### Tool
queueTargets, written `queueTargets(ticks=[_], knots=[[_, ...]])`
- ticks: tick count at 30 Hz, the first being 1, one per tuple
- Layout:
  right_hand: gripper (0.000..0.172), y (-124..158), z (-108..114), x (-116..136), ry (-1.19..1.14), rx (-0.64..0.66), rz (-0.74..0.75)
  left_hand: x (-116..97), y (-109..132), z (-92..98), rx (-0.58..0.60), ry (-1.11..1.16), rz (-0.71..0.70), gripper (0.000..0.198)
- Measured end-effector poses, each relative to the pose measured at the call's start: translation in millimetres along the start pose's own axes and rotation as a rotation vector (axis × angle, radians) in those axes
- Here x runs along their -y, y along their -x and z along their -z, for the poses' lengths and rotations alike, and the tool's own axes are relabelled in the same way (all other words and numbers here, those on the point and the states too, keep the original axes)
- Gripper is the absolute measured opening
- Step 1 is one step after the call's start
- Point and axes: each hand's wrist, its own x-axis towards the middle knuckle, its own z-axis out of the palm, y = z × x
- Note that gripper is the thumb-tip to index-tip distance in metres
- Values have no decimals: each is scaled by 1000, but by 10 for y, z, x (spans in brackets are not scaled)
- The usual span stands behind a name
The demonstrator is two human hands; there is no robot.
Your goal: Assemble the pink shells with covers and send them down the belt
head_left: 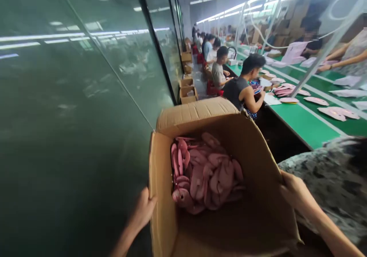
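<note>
An open cardboard box (163, 196) fills the lower middle of the head view, tilted so that its inside shows. Within it lies a loose heap of flat, rounded pink pieces (197, 176); their exact kind is not clear. My left hand (145, 207) grips the box's left side, thumb at the wall and the other fingers mostly hidden behind it. On the opposite side my right hand (295, 190) holds the right wall, its fingertips partly out of sight.
Glass panels (86, 134) run along the left. To the right, a green conveyor table (304, 121) carries pink pieces (338, 113). Seated workers (239, 85) line it, and a person in patterned clothing (323, 180) is close at my right. More cartons (187, 94) stand along the aisle.
</note>
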Motion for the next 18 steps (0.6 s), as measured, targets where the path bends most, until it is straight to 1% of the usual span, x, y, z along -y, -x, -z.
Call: queueTargets(ticks=[2, 3, 4, 6, 8, 10, 12, 14, 16, 18], knots=[[42, -633, 15, 360, 28, 26, -8, -107, -624, 250, -2, -37, 0, 13], [41, -958, -26, 511, 46, 45, -6, -134, -966, 327, 0, -49, -3, 14], [39, -1286, -102, 642, 68, 57, -5, -154, -1333, 374, 7, -45, -14, 14], [38, -1946, -333, 864, 110, 53, -12, -215, -2141, 409, 47, 5, -39, 11], [40, -2594, -589, 1067, 117, 22, -9, -363, -3009, 436, 74, 52, -76, 9], [43, -3214, -775, 1284, 89, 3, 22, -619, -3855, 519, 76, 66, -110, 11], [47, -3801, -845, 1517, 62, 6, 2, -936, -4606, 666, 83, 45, -133, 13], [46, -4373, -824, 1747, 72, 13, -87, -1234, -5251, 833, 100, 31, -149, 14], [45, -4969, -799, 1947, 106, -3, -161, -1464, -5843, 966, 113, 55, -168, 16], [45, -5629, -852, 2097, 105, -17, -151, -1642, -6453, 1042, 106, 89, -161, 21]])
